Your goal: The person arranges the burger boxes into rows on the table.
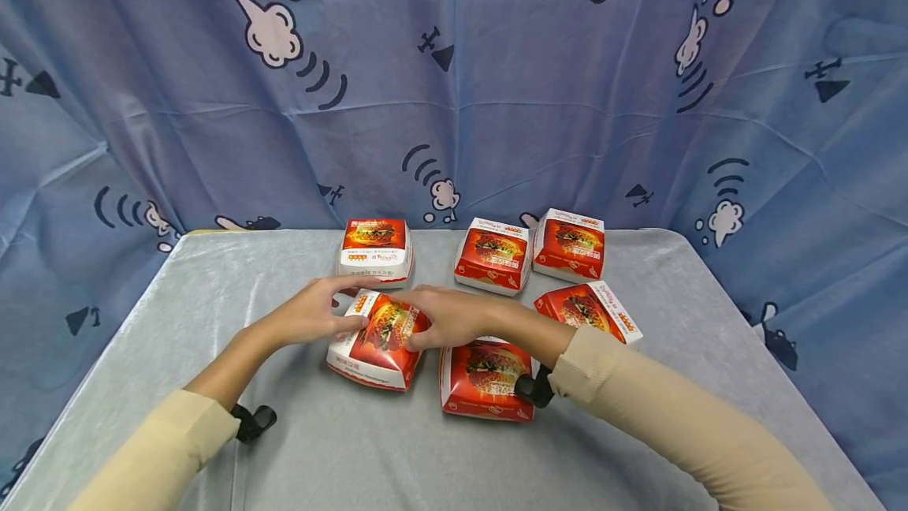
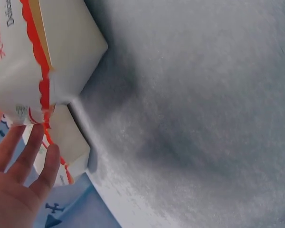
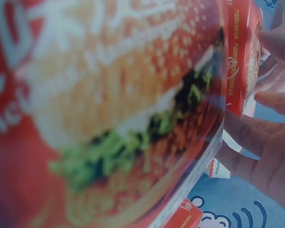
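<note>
A red and white burger box (image 1: 386,341) with a hamburger picture on its lid sits at the front left of the group, turned slightly askew. My left hand (image 1: 308,312) holds it at its left side, thumb over the lid and fingers at the back edge. From the right, my right hand (image 1: 454,315) grips the same box, its thumb near the right edge. In the left wrist view the left fingers (image 2: 26,156) reach the box's (image 2: 19,61) far edge. Another burger box (image 1: 489,377) lies just right of it, partly under my right forearm.
Behind the held box stands a burger box (image 1: 374,247). Two more, a middle one (image 1: 493,255) and a right one (image 1: 570,243), sit along the back. Another box (image 1: 589,310) lies angled beyond my right forearm. A blue patterned curtain (image 1: 454,85) hangs behind the grey-covered table (image 1: 340,448).
</note>
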A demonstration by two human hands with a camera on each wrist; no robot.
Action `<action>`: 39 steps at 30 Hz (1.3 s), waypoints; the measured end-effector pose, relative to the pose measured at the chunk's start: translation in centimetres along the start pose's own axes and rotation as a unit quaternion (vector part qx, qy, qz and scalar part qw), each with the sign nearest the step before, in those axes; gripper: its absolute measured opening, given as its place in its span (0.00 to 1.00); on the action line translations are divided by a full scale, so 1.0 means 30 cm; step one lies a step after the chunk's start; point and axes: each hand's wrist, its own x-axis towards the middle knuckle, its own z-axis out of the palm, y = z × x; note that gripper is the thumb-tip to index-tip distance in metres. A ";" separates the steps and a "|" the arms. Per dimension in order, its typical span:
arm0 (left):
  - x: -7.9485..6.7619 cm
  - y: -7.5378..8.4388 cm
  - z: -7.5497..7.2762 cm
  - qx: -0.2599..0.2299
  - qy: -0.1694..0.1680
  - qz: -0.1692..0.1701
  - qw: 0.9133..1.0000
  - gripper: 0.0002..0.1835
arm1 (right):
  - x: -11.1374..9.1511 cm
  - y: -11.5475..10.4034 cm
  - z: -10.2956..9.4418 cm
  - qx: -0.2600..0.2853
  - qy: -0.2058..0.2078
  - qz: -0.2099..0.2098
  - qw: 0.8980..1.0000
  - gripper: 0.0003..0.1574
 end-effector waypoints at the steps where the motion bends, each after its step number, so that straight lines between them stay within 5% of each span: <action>1: -0.001 0.000 -0.001 0.001 0.001 0.000 1.000 0.30 | 0.000 0.000 0.000 -0.001 0.003 0.000 1.000 0.46; 17: -0.002 -0.007 -0.013 0.038 0.012 -0.018 0.999 0.35 | -0.005 -0.009 0.011 -0.007 0.031 0.046 0.998 0.54; 26: -0.004 -0.008 -0.014 0.067 0.014 -0.039 0.997 0.38 | -0.006 -0.013 0.014 -0.039 0.005 0.040 0.998 0.50; 39: 0.007 0.001 0.002 0.018 -0.009 -0.002 1.000 0.32 | 0.004 -0.008 0.008 -0.057 -0.014 0.020 0.998 0.47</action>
